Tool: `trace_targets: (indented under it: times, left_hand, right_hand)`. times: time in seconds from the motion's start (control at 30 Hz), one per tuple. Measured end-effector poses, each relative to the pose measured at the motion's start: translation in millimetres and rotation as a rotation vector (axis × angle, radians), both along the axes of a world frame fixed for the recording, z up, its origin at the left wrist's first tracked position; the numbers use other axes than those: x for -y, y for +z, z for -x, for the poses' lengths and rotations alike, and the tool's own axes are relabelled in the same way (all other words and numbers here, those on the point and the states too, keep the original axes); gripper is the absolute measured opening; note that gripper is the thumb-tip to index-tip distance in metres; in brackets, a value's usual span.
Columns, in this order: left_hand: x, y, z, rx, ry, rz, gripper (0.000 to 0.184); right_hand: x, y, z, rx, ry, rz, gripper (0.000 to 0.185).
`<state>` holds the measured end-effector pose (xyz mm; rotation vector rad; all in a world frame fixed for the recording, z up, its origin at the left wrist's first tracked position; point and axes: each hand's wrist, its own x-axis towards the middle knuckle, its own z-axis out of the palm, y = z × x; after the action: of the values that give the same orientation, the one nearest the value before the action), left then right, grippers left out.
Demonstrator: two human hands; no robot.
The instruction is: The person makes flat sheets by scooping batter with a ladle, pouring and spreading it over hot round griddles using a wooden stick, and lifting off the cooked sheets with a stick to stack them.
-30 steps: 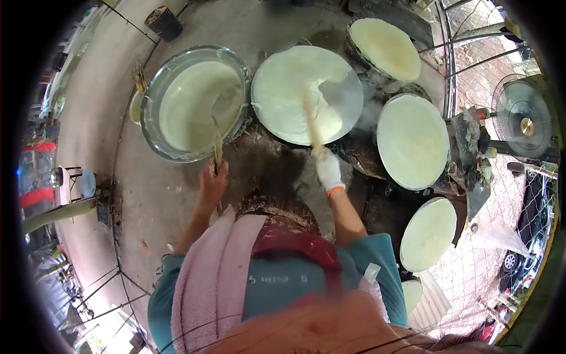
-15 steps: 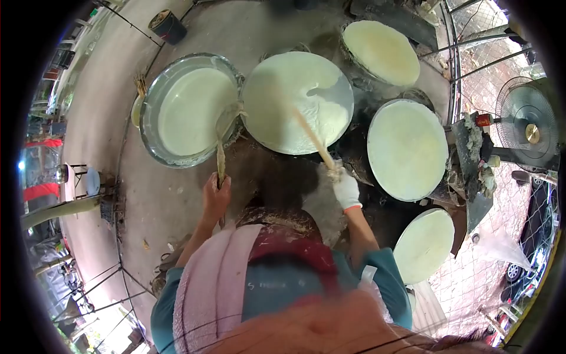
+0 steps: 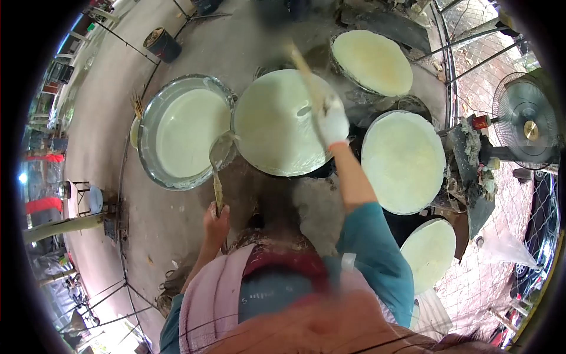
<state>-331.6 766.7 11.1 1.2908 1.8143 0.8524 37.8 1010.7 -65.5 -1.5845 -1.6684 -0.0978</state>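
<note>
A long-handled ladle (image 3: 217, 187) is gripped in my left hand (image 3: 216, 222), fingers wrapped round its handle. Its scoop hangs at the right rim of a wide metal basin (image 3: 148, 133), between that basin and the middle round pan. Pale, creamy liquid (image 3: 191, 133) fills much of the basin. My right hand (image 3: 334, 123), in a white glove, is closed on a wooden stick (image 3: 305, 71) over the right side of the middle pan (image 3: 265, 124). Motion blurs the stick, and its far end is indistinct. A pale wet layer covers that pan, with a small dark gap near the stick.
More round pans with pale layers stand at the back right (image 3: 374, 64), right (image 3: 404, 162) and lower right (image 3: 430, 253). A fan (image 3: 530, 127) stands by wire fencing at far right. A dark bucket (image 3: 162, 46) is at the back left.
My right hand has swung forward over the middle pan with the stick. The pale layer now covers most of the grey patch there. My left hand still holds the ladle.
</note>
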Motion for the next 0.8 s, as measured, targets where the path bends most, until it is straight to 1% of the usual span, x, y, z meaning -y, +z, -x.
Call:
trace_targets:
  times: [0.07,0.1,0.13,0.17,0.2,0.23,0.27,0.3,0.33,0.37,0.43,0.47,0.5,0.53,0.57,0.6,0.63,0.67,0.73,0.77,0.8]
  left_hand:
    - [-1,-15,5,0.017,0.009,0.036,0.016]
    - [-3,-12,2,-0.029,-0.022,0.014,0.016]
    - [-5,-10,-2,-0.076,-0.052,-0.009,0.016]
    - [-11,3,-11,-0.179,-0.118,-0.07,0.016]
    - [-17,5,-16,-0.344,-0.228,-0.194,0.016]
    - [-23,7,-21,-0.518,-0.314,-0.332,0.017]
    - [-32,0,-20,-0.754,-0.436,-0.536,0.017]
    - [-39,-5,-22,-0.991,-0.557,-0.738,0.017]
    - [-47,2,-33,-0.641,-0.437,-0.462,0.016]
    - [-57,18,-50,-0.293,-0.313,-0.189,0.016]
    - [-86,38,-81,0.087,-0.134,0.148,0.015]
    - [-107,42,-91,0.123,-0.083,0.213,0.015]
    - [-127,26,-89,0.058,-0.253,0.055,0.015]
    - [-149,-3,-88,-0.007,-0.425,-0.104,0.016]
    - [-179,-33,-92,-0.057,-0.531,-0.269,0.016]
    - [-199,-29,-104,0.074,-0.539,-0.193,0.018]
    - [-220,-25,-115,0.2,-0.537,-0.115,0.021]
    - [-231,3,-138,0.493,-0.422,0.209,0.024]
    - [-269,-31,-154,0.514,-0.505,0.275,0.027]
    - [-278,-46,-157,0.525,-0.548,0.311,0.029]
    - [-277,-52,-155,0.549,-0.6,0.362,0.027]
  right_hand:
    - [62,-15,10,-0.087,0.064,0.386,0.052]
    - [99,13,13,-0.415,0.1,0.442,0.048]
    - [136,43,17,-0.751,0.105,0.459,0.05]
    - [161,20,6,-1.032,0.085,0.421,0.046]
    - [185,-13,1,-1.121,-0.153,0.406,0.04]
    - [207,-53,-16,-1.41,-0.058,0.569,0.031]
    - [214,-8,-9,-1.373,-0.221,0.98,0.026]
    - [227,-7,-4,-1.451,-0.123,0.939,0.028]
    - [235,-7,-3,-1.526,-0.022,0.893,0.03]
    - [233,-5,-11,-1.528,-0.01,0.916,0.028]
    - [215,-14,-36,-1.382,-0.037,0.848,0.03]
    - [213,-20,-40,-1.384,-0.027,0.847,0.03]
    - [211,-26,-44,-1.387,-0.018,0.845,0.03]
    - [209,-32,-48,-1.389,-0.008,0.843,0.031]
    - [211,-23,-43,-1.386,0.017,0.897,0.028]
    - [215,-11,-38,-1.384,0.041,0.951,0.026]
    - [222,3,-36,-1.329,0.038,1.056,0.033]
    - [233,-3,-36,-1.318,0.053,0.95,0.036]
    - [255,-18,-27,-1.285,0.076,0.732,0.041]
    - [267,-16,-16,-1.26,-0.029,0.59,0.042]
    - [274,-13,1,-1.226,-0.078,0.605,0.04]
